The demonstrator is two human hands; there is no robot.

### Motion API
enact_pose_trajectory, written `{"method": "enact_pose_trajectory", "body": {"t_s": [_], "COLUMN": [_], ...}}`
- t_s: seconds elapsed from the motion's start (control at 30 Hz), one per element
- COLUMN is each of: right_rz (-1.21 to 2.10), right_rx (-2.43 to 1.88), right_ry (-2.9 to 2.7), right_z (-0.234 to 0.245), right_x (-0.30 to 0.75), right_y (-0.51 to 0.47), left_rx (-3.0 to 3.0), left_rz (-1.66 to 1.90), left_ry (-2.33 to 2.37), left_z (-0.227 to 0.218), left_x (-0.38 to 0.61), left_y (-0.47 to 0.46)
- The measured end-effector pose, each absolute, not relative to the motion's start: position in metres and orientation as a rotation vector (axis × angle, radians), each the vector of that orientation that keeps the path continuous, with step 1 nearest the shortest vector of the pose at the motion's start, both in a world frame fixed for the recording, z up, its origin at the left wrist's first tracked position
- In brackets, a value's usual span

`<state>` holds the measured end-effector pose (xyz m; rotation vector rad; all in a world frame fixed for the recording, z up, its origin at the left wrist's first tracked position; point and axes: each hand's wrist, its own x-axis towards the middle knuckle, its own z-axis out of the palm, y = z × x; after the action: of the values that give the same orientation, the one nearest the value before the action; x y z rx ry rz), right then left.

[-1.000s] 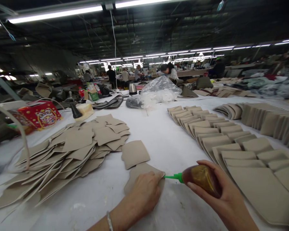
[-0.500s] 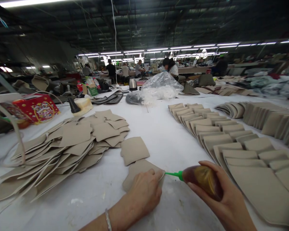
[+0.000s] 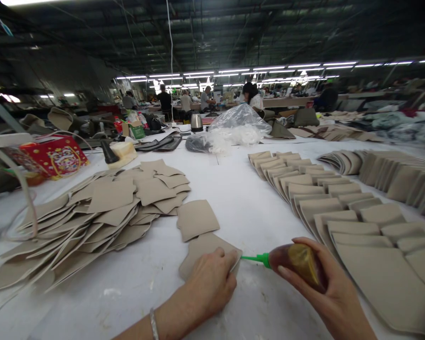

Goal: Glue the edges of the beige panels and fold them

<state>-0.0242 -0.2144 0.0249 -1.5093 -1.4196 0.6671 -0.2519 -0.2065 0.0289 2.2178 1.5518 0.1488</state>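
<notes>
My right hand (image 3: 322,288) is wrapped round a squeeze bottle of brown glue (image 3: 297,264) with a green nozzle (image 3: 255,258). The nozzle tip points left at the edge of a beige cut piece (image 3: 201,250) lying on the white table (image 3: 241,203). My left hand (image 3: 212,283) rests on that piece with its fingers curled, pressing its right edge. Another single beige piece (image 3: 195,218) lies just beyond it.
A loose heap of beige pieces (image 3: 92,217) spreads at the left. Overlapping rows of the same pieces (image 3: 326,203) run along the right, with more rows (image 3: 393,174) farther back. A red box (image 3: 55,158), a clear plastic bag (image 3: 239,125) and a kettle (image 3: 196,123) stand behind. People work at distant tables.
The camera has tilted slightly. Both hands stay almost where they were, with the nozzle still at the piece's edge.
</notes>
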Motion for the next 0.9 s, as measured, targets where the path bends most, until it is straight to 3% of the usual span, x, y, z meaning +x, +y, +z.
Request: {"method": "enact_pose_trajectory", "body": {"t_s": [0.9], "right_rz": [0.895], "right_rx": [-1.511], "right_ry": [-1.388], "right_z": [0.017], "right_x": [-0.024], "right_y": [-0.229], "left_rx": [2.133], "left_rz": [0.234], "left_ry": [1.478], "left_z": [0.033], "left_x": [-0.261], "left_y": [-0.205]}}
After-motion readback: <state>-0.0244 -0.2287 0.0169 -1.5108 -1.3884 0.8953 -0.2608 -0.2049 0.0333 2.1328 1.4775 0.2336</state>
